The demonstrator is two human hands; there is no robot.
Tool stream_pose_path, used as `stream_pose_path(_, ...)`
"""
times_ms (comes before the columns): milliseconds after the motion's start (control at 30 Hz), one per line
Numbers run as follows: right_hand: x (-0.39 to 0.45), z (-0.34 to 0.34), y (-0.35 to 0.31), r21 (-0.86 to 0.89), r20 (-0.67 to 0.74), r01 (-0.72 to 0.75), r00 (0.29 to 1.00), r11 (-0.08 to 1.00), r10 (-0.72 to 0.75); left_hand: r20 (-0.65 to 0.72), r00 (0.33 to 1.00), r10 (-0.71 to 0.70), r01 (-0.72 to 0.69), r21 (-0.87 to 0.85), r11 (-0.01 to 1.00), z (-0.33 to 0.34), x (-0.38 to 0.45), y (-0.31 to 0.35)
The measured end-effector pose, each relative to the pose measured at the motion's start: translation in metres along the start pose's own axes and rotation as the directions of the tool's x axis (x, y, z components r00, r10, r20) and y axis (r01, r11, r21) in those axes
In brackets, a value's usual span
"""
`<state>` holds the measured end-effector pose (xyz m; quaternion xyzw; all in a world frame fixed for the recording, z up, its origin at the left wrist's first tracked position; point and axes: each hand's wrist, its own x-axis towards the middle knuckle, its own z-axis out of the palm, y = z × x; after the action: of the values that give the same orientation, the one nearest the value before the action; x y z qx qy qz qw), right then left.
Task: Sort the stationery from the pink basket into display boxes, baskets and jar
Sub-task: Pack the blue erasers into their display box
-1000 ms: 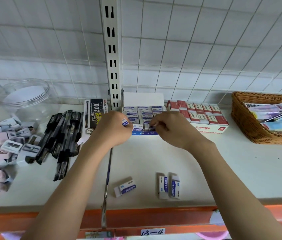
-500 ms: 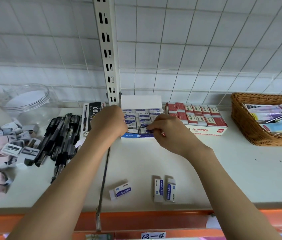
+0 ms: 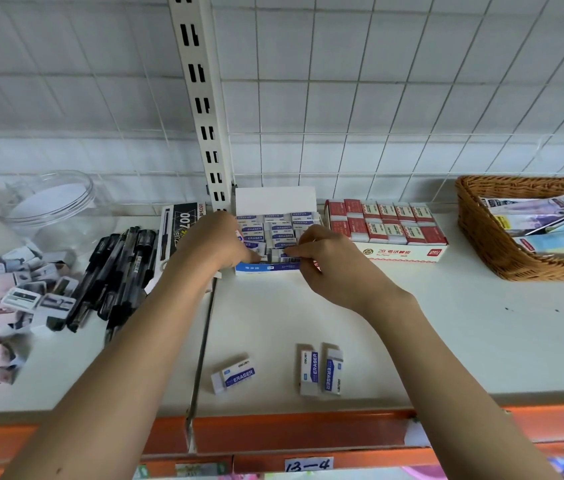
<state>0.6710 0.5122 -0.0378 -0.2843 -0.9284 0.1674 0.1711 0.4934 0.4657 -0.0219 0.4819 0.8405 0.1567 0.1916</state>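
Shelf [image 3: 412,341]: white, bearing all items noted below.

Basket [image 3: 481,237]: wicker, well to the right of the right hand, holding flat packets.

Jar [image 3: 48,209]: clear, lying far left of the left hand, beyond a spread of black pens [image 3: 117,271] and a heap of small boxed items whose kind cannot be read.

Red box [image 3: 401,252]: just right of the right hand, filled with red-sleeved erasers.

Blue box [image 3: 266,268]: directly under both hands, rows of blue-sleeved erasers nearly full; only the front row appears unsettled.

Left hand [image 3: 218,240]: fingers curled into the box's front-left corner; whether they grip an eraser or merely press one down cannot be told.

Right hand [image 3: 325,258]: thumb and forefinger pinch an eraser at the front row, barcode side showing.

Loose erasers [image 3: 320,370]: three, lying on the shelf nearer the person than either hand, one apart at left, two side by side.

Handling, by judgement: each eraser is light, firm and slightly yielding, its paper sleeve smooth and liable to slide. Best taken across the long sides, on the sleeve, not the bare end.
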Motion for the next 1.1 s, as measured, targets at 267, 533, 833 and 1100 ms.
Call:
stream_pose_path(267,-0.001,-0.001,0.002,0.01,0.024,0.001,1.0,1.0,-0.001,0.041,0.986,0.163,-0.162,-0.02,0.987,-0.007,-0.002,-0.006)
stream_pose_path(533,0.001,0.001,0.006,0.023,-0.004,0.035,0.999,0.999,-0.035,-0.004,0.959,0.284,-0.284,-0.016,0.959,-0.007,0.001,-0.017)
stream_pose_path(833,-0.001,-0.001,0.006,0.036,0.009,0.022,1.0,0.999,-0.022,-0.165,0.921,0.353,-0.338,0.111,0.935,0.001,0.003,-0.016)
stream_pose_path(1100,-0.002,0.0,0.005,0.041,0.001,0.008,1.0,0.999,-0.008,-0.159,0.899,0.408,-0.392,0.123,0.912,0.003,-0.003,-0.022)
